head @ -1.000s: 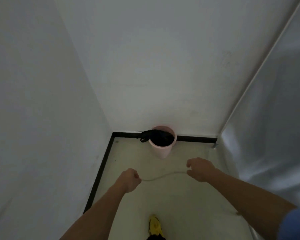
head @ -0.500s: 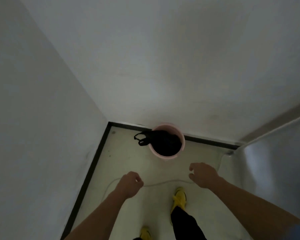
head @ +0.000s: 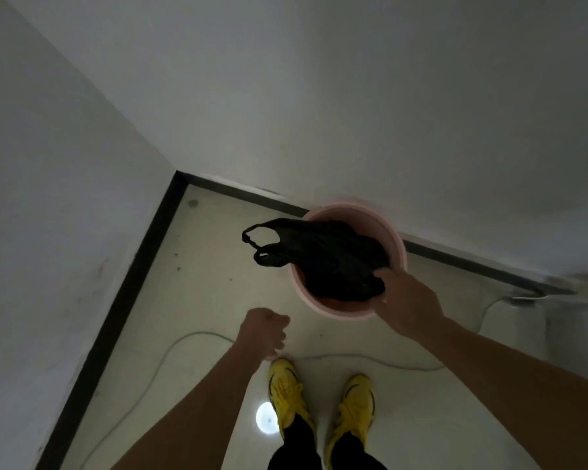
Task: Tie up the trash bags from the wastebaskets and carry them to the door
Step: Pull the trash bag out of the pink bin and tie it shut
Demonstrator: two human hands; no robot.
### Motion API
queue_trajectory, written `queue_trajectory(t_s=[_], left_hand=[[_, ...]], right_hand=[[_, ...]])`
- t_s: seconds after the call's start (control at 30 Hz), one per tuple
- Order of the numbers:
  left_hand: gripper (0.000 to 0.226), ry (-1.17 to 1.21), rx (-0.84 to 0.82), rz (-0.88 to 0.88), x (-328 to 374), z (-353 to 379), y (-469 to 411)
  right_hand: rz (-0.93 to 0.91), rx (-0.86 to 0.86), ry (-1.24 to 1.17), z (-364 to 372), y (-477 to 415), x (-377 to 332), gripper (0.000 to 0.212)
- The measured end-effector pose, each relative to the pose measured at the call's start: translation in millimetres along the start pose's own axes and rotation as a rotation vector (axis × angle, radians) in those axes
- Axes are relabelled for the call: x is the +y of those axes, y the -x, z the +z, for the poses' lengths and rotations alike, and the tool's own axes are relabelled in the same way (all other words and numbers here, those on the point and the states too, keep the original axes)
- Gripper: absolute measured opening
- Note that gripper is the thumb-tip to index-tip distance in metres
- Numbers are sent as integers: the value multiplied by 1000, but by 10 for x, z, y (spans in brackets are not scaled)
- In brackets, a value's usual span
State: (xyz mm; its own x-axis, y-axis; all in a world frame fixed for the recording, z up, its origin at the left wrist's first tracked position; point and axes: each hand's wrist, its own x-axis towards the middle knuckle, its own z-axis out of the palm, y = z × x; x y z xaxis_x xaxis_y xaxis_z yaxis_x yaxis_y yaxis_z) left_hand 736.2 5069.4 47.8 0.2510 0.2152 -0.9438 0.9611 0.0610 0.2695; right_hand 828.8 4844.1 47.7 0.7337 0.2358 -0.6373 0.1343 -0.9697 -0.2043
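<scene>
Head view: I count one pink wastebasket (head: 396, 245), one black trash bag (head: 333, 259), two yellow shoes (head: 286, 391); right hand (head: 404, 303) grasps the bag, left hand (head: 263, 330) fisted, empty.

No text, label, brand, number or sign can be read anywhere here. The pink bin (head: 396, 242), the black bag (head: 333, 259), the yellow shoes (head: 287, 396), the walls (head: 48, 198) and the floor (head: 197, 300) all show plain surfaces; the picture is dim and partly blurred, so any small print would be too faint to make out.
</scene>
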Motion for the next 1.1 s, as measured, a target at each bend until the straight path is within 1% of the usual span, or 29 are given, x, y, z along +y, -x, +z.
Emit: queue_trajectory(t_s=[0.07, 0.13, 0.2, 0.27, 0.3, 0.33, 0.37, 0.43, 0.47, 0.5, 0.53, 0.6, 0.67, 0.8, 0.87, 0.93, 1.03, 1.1], left_hand=[[21, 120, 45, -14, 44, 87, -593], [41, 239, 67, -10, 134, 100, -966], [55, 336, 41, -13, 205, 153, -1300], [67, 418, 8, -17, 303, 201, -1562], [71, 459, 11, -6, 359, 232, -1675], [70, 491, 37, 17, 406, 263, -1768], [64, 515, 83, 46, 452, 291, -1846], [44, 526, 212, 130, 545, 334, -1919], [37, 510, 271, 175, 585, 341, -1917], [34, 492, 310, 218, 618, 340, -1895], [34, 484, 323, 252, 645, 335, -1845], [30, 516, 284, 294, 703, 307, -1669], [21, 540, 245, 328, 768, 273, -1429], [17, 526, 213, 429, 883, 215, -779], [13, 456, 251, 503, 879, 167, -392], [12, 347, 326, 576, 815, 83, -19], [15, 175, 438, 664, 610, -106, 478], [20, 80, 502, 710, 426, -254, 779]], right_hand=[[-7, 31, -10, 320, -494, 41, 72], [-44, 75, -6, 509, -828, 56, 90], [-38, 106, -26, 732, -1128, 109, 107], [9, 82, -56, 938, -1303, 153, 115], [39, 63, -57, 1034, -1357, 170, 111], [64, 40, -49, 1118, -1403, 188, 101], [73, 24, -47, 1183, -1438, 205, 83], [59, 8, -129, 1278, -1508, 256, 38], [51, 13, -212, 1292, -1502, 264, 22], [44, 28, -304, 1280, -1476, 270, 13], [44, 50, -387, 1255, -1449, 284, 12], [55, 104, -469, 1130, -1367, 301, 14], [73, 145, -471, 906, -1225, 270, 16], [102, 199, -392, 430, -840, 180, 22], [102, 225, -365, 227, -586, 112, 26], [90, 251, -357, 42, -308, 23, 28], [52, 258, -342, -187, 207, -188, 13], [6, 272, -330, -239, 588, -326, 16]])
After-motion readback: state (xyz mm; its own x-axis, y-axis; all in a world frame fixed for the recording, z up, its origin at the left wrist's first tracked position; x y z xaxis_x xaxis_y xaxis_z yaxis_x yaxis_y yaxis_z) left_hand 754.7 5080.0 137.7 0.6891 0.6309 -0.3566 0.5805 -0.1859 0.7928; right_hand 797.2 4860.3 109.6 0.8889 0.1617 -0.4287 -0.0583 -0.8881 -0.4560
